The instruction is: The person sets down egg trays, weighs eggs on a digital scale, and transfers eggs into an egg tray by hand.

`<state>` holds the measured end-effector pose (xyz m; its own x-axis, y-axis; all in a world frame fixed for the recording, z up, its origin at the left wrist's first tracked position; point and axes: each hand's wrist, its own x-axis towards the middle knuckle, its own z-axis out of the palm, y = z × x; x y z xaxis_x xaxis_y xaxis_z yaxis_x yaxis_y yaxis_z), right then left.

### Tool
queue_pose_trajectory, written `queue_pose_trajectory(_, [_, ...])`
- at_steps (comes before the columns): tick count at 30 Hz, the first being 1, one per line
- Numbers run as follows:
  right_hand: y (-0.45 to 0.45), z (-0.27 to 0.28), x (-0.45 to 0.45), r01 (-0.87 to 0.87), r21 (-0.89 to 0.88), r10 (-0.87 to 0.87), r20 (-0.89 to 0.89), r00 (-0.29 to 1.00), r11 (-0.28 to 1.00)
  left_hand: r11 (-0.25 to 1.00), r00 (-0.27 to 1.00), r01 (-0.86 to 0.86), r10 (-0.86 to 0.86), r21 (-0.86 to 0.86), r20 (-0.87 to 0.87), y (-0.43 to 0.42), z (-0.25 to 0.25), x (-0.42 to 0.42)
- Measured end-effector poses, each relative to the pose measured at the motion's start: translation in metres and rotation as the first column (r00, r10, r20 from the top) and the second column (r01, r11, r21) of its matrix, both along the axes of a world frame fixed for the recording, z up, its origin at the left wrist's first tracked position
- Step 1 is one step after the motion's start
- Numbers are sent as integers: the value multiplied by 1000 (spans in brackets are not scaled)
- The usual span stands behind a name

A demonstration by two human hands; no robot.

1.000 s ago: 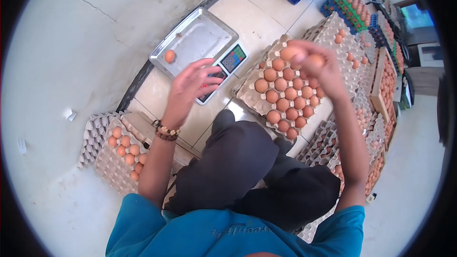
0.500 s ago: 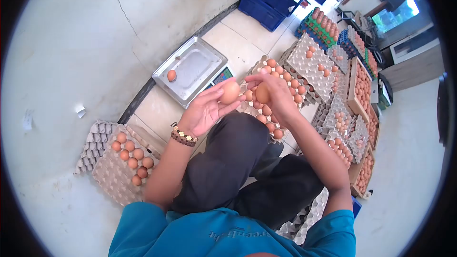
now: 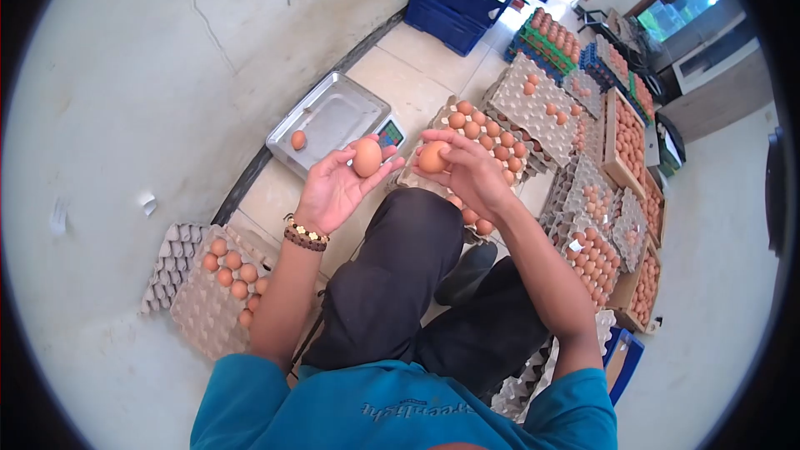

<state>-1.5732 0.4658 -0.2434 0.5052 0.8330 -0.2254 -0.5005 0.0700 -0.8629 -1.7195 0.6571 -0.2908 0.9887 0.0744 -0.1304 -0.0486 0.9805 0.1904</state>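
Observation:
My left hand (image 3: 337,187), with bracelets at the wrist, holds a brown egg (image 3: 367,157) between thumb and fingers, palm up. Close to its right, my right hand (image 3: 467,168) grips another brown egg (image 3: 432,157) in its fingertips. The two eggs are apart. Behind my left hand, a metal scale tray (image 3: 337,112) carries a single egg (image 3: 298,140). A stack of cardboard trays with many eggs (image 3: 502,152) stands beyond my right hand, which partly hides it.
At the left, a cardboard tray (image 3: 196,304) holds several eggs beside empty trays (image 3: 173,265). More tray stacks (image 3: 533,108) and a wooden crate of eggs (image 3: 629,137) line the right. Blue crates (image 3: 454,4) stand at the back. My bent knees are below my hands.
My right hand has come from over the egg stack toward my left hand. My left hand, open and empty a second ago, now holds an egg. The view has shifted.

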Motion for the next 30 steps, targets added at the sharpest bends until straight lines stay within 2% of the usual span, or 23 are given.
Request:
queue_pose_trajectory(3, [-2,-6,4,72,-148,-40,208,977,986,996,998,53,-51,69,-27,24,-13,-16])
queue_pose_trajectory(4, [-6,-12,14,85,-267,-3,291,957,960,987,1000,30,-29,157,-8,33,-18,-27])
queue_pose_trajectory(5, [-8,-22,20,107,-312,5,337,941,944,970,1000,-1,1,241,0,43,-23,-41])
queue_pose_trajectory(6, [-9,-27,20,146,-249,-31,417,908,957,943,999,-35,36,331,3,53,-26,-61])
queue_pose_trajectory(7, [-9,-27,20,183,-269,-51,431,901,946,899,996,-64,88,433,-35,61,-20,-83])
queue_pose_trajectory(10, [-14,-30,28,204,-270,-56,470,881,941,644,942,-127,316,755,-111,85,-15,-159])
queue_pose_trajectory(11, [-21,-37,37,175,-259,-44,444,895,950,592,894,-172,429,787,-128,88,-14,-184])
queue_pose_trajectory(14, [-26,-38,43,154,-286,-15,433,901,946,356,619,-109,755,928,-217,92,-23,-258])
queue_pose_trajectory(17, [-25,-41,45,192,-281,-57,425,903,940,189,396,42,898,981,-190,76,-52,-312])
queue_pose_trajectory(20, [-22,-45,48,173,-262,-44,435,899,949,173,299,131,932,976,-205,53,-95,-352])
queue_pose_trajectory(23, [-20,-48,48,172,-261,-41,444,895,950,143,280,331,929,933,-242,24,-105,-356])
queue_pose_trajectory(26, [-17,-48,46,180,-276,-35,458,888,944,23,304,475,934,880,-189,19,-128,-364])
queue_pose_trajectory(29, [-14,-43,40,220,-273,-71,465,882,936,-198,374,572,927,796,-38,18,-120,-359])
queue_pose_trajectory(30, [-12,-40,35,238,-265,-91,467,879,934,-179,363,515,931,838,-25,18,-112,-350])
